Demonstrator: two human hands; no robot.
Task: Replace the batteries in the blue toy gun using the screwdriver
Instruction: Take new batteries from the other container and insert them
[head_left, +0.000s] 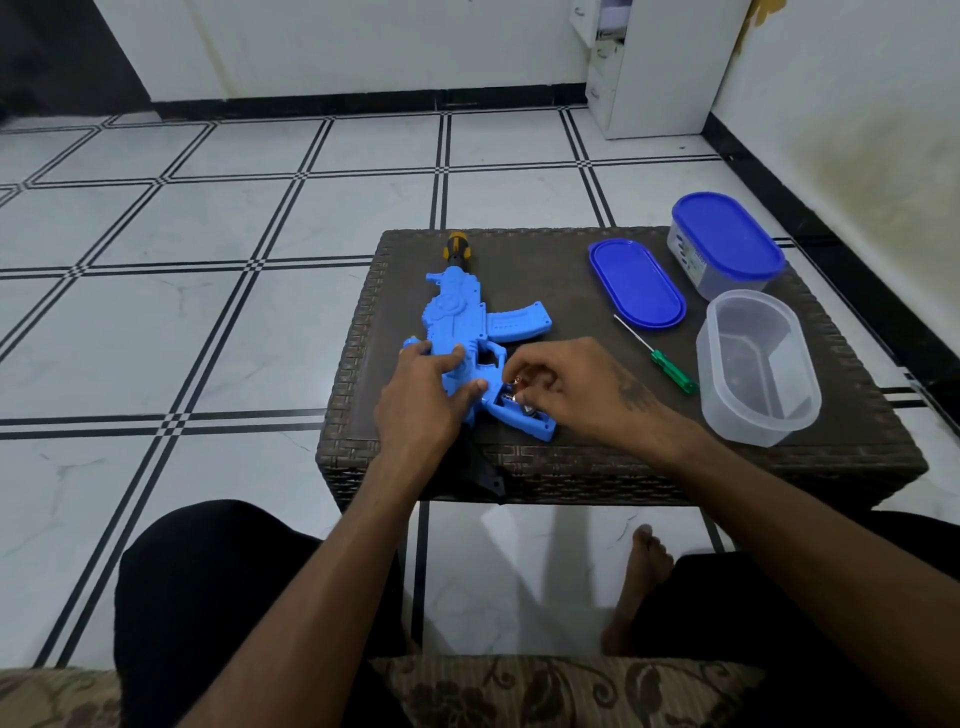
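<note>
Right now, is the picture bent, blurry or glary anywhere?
Head view: wide-angle bend curves the floor tiles near the edges; soft, even light, no harsh glare; faint sheen on the clear container; the batteries under the right hand are too small and dim to read.

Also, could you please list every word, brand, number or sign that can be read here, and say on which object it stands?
No text can be read with certainty.
Closed container: a label on its side carries print, too small and blurred to read.
Batteries in the toy gun: markings too small to read.
Screwdriver, loose lid, open container: no text visible.
</note>
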